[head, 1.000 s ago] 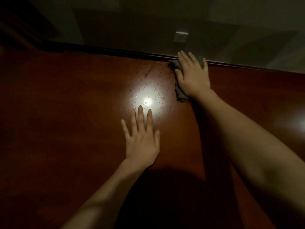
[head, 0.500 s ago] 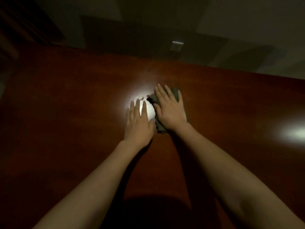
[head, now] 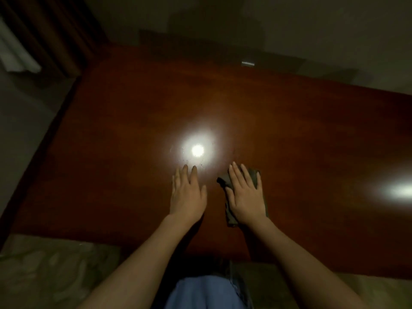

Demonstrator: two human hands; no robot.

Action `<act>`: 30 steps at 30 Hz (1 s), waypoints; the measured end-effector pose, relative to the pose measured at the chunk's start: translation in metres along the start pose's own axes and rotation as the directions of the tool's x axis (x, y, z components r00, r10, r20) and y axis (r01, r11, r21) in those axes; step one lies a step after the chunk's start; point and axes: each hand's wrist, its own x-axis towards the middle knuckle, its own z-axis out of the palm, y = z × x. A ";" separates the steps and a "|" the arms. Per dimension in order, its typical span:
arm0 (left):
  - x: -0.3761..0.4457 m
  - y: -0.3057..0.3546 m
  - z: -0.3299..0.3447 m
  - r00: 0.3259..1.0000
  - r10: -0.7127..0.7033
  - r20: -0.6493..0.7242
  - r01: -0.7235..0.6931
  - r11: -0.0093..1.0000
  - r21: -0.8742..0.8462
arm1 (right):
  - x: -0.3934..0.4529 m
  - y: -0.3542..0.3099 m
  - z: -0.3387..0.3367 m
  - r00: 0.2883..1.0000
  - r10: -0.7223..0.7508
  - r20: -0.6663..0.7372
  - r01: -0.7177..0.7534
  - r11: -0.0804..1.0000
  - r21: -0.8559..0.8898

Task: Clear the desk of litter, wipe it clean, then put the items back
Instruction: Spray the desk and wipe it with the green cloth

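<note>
A dim room, home or hotel, was suggested by a glossy reddish-brown wooden desk (head: 289, 121), a dark drawn curtain (head: 55, 34), a pale wall socket (head: 248, 63) and patterned beige carpet (head: 51, 270).

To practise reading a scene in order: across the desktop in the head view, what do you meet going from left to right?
Left hand flat on the desk → right hand pressing the cloth → bright light reflection near the right edge.

Dark grey-green cloth (head: 225, 183) lies crumpled flat on the glossy reddish-brown wooden surface (head: 124, 134), near its front edge, right of a bright light reflection. Most of it is covered; edges are seen protruding all around.
</note>
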 end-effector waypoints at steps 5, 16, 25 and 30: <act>-0.036 -0.016 0.011 1.000 0.019 0.017 -0.019 1.000 -0.023 | -0.054 -0.010 0.018 0.999 0.023 -0.037 -0.023 1.000 -0.011; -0.061 -0.025 0.014 1.000 0.029 -0.007 -0.029 0.998 -0.062 | -0.115 -0.045 0.030 0.965 -0.260 0.031 0.262 0.962 -0.078; -0.001 -0.021 -0.011 1.000 0.027 -0.016 -0.028 0.999 -0.043 | -0.014 -0.047 0.009 0.926 -0.366 0.093 0.373 0.925 -0.073; 0.054 -0.004 -0.030 0.999 0.034 -0.037 -0.034 0.999 -0.003 | 0.053 -0.035 -0.006 0.954 -0.290 0.072 0.291 0.957 -0.006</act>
